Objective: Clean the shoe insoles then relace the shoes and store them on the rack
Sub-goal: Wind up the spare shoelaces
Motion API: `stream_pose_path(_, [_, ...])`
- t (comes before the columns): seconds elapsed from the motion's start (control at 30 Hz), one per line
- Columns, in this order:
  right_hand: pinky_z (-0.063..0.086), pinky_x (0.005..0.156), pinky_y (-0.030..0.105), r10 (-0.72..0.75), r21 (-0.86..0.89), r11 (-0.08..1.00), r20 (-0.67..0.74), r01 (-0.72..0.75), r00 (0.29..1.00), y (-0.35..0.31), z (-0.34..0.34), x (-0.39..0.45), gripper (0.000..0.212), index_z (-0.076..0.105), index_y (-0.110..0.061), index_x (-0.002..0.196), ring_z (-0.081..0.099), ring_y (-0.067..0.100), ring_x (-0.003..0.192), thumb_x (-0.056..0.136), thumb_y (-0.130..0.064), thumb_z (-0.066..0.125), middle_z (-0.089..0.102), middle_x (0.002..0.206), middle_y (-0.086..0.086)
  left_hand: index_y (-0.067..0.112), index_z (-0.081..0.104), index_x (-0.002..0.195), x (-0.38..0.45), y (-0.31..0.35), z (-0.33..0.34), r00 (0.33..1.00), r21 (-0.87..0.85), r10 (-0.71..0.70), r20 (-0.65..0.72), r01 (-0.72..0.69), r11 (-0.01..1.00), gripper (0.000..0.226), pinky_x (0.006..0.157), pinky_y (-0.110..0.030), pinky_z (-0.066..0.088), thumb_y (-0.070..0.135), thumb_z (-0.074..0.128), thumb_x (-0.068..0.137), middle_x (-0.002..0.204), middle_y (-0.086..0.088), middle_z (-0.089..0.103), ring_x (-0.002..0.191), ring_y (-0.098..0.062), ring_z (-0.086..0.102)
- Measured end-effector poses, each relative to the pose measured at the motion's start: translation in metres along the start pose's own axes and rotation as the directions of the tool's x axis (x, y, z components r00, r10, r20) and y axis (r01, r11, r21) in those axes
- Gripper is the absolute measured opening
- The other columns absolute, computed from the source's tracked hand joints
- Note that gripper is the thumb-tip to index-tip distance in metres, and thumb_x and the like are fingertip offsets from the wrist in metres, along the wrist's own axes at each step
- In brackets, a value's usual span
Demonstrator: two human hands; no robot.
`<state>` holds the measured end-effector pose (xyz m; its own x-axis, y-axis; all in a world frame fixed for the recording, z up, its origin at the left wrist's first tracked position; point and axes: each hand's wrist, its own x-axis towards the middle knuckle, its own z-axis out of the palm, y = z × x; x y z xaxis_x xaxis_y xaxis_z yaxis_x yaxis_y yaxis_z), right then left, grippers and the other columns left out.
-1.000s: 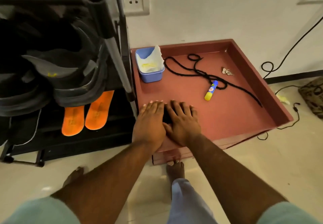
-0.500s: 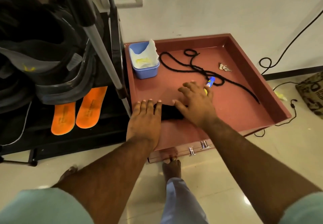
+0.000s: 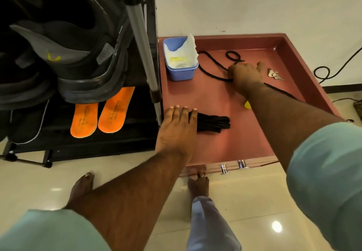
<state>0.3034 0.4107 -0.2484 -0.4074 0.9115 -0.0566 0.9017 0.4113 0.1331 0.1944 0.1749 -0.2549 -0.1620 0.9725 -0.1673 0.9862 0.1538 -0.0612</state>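
The left hand [image 3: 177, 131] lies flat, fingers straight and together, in the lower middle of the frame, pressing down on one end of a folded bundle of black shoelace [image 3: 212, 123] on the floor of a shallow reddish-brown drawer [image 3: 225, 148] pulled out over the pale tiled floor [image 3: 39, 184]. The rest of the bundle sticks out to the right of the fingers.

The right hand [image 3: 244, 74] reaches to the upper right of the frame, its fingers curled down onto a long loose black shoelace [image 3: 211, 70] that snakes across the back of the drawer; it seems to be pinching the lace, though the fingertips are hidden under the hand. Just right of that hand lie small silver keys [image 3: 275, 74]. A yellow tip of a small object [image 3: 247, 105] peeks out beside the right forearm.

In the back left corner of the drawer stands a light blue plastic tub [image 3: 181, 72] holding a crumpled white tissue with a yellow stain [image 3: 182, 56].

At the left of the frame a black metal shoe rack [image 3: 150, 41] carries dark grey and black sports shoes [image 3: 78, 54] on its upper shelf, one with a small yellow mark. On the lower shelf two orange foam insoles [image 3: 100, 116] lie side by side, each printed with dark writing too blurred to read. A black cable [image 3: 325, 72] curls on the floor at the right edge. Two bare feet stand in front of the drawer.
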Motion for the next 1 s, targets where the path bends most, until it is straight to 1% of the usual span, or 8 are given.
stream_pose_path(0.17, [0.039, 0.085, 0.039, 0.017, 0.280, 0.958, -0.292, 0.069, 0.956, 0.006, -0.037, -0.012, 0.037, 0.061, -0.013, 0.109, 0.056, 0.041, 0.100, 0.083, 0.005, 0.042, 0.055, 0.116, 0.019, 0.018, -0.010, 0.156, -0.002, -0.003, 0.002, 0.998, -0.158, 0.014, -0.056, -0.023, 0.987, 0.062, 0.123, -0.042, -0.001, 0.032, 0.024, 0.106, 0.165, -0.007, 0.009, 0.153, -0.026, 0.004])
stream_pose_path(0.3, [0.033, 0.068, 0.033, 0.028, 0.431, 0.863, -0.562, 0.263, 0.827, 0.008, -0.110, -0.065, 0.027, 0.062, -0.005, 0.098, 0.054, 0.037, 0.089, 0.080, 0.005, 0.043, 0.058, 0.101, 0.019, 0.016, -0.010, 0.157, -0.011, -0.014, -0.010, 0.991, -0.301, 0.131, -0.001, -0.125, 0.945, 0.069, 0.124, -0.041, -0.001, 0.039, 0.031, 0.105, 0.166, -0.005, -0.001, 0.153, -0.022, -0.005])
stream_pose_path(0.43, [0.041, 0.071, 0.022, 0.092, 0.584, 0.679, -0.669, 0.445, 0.738, -0.005, -0.171, -0.159, 0.020, 0.059, -0.003, 0.086, 0.057, 0.022, 0.078, 0.075, 0.005, 0.045, 0.062, 0.085, 0.007, 0.014, 0.012, 0.157, -0.061, -0.024, -0.044, 0.996, -0.844, 0.052, -0.079, -0.094, 0.528, 0.069, 0.117, -0.013, 0.013, 0.019, 0.053, 0.101, 0.160, 0.002, 0.019, 0.149, -0.011, 0.010])
stream_pose_path(0.57, [0.046, 0.069, 0.016, 0.183, 0.863, 0.299, -0.470, 0.407, 0.863, -0.061, -0.200, -0.265, 0.019, 0.056, -0.014, 0.085, 0.063, 0.010, 0.076, 0.082, 0.005, 0.057, 0.062, 0.081, -0.002, 0.021, 0.015, 0.155, -0.153, -0.026, -0.088, 0.985, -0.987, -0.072, -0.156, -0.153, 0.048, 0.077, 0.111, -0.013, 0.032, 0.007, 0.061, 0.095, 0.150, 0.022, 0.023, 0.133, 0.016, 0.026])
stream_pose_path(0.67, [0.051, 0.066, 0.022, 0.117, 0.963, -0.099, -0.239, 0.251, 0.964, -0.116, -0.196, -0.340, 0.028, 0.055, -0.019, 0.083, 0.067, 0.011, 0.073, 0.084, 0.009, 0.061, 0.067, 0.076, -0.003, 0.026, 0.014, 0.155, -0.225, -0.039, -0.103, 0.969, -0.984, -0.180, -0.167, -0.176, -0.036, 0.082, 0.100, -0.007, 0.039, 0.007, 0.065, 0.093, 0.148, 0.025, 0.028, 0.126, 0.019, 0.036])
stream_pose_path(0.73, [0.053, 0.068, 0.023, 0.049, 0.955, -0.249, -0.151, 0.158, 0.987, -0.151, -0.184, -0.384, 0.026, 0.056, -0.014, 0.086, 0.066, 0.012, 0.072, 0.083, 0.012, 0.061, 0.064, 0.076, 0.000, 0.017, 0.043, 0.144, -0.270, -0.058, -0.095, 0.948, -0.984, -0.280, -0.148, -0.170, -0.053, 0.056, 0.088, -0.012, 0.047, 0.003, 0.063, 0.093, 0.135, 0.011, 0.056, 0.116, 0.008, 0.056])
stream_pose_path(0.83, [0.056, 0.071, 0.033, 0.004, 0.957, -0.288, -0.041, 0.040, 0.999, -0.189, -0.152, -0.430, 0.022, 0.059, -0.011, 0.088, 0.067, 0.024, 0.077, 0.084, 0.010, 0.061, 0.063, 0.079, 0.011, 0.011, 0.071, 0.101, -0.330, -0.089, -0.062, 0.899, -0.998, -0.436, -0.050, -0.063, -0.016, 0.013, 0.079, -0.026, 0.049, 0.006, 0.061, 0.096, 0.084, 0.000, 0.072, 0.080, -0.007, 0.067])
stream_pose_path(1.0, [0.053, 0.055, 0.027, -0.017, 0.958, -0.225, 0.179, -0.179, 0.984, -0.213, -0.113, -0.460, 0.018, 0.059, -0.008, 0.091, 0.066, 0.021, 0.066, 0.087, 0.009, 0.058, 0.061, 0.075, 0.015, 0.028, 0.078, 0.085, -0.389, -0.129, -0.006, 0.832, -0.974, -0.520, 0.191, 0.097, -0.202, 0.028, 0.081, -0.045, 0.048, 0.015, 0.058, 0.098, 0.066, 0.001, 0.065, 0.067, -0.018, 0.060])
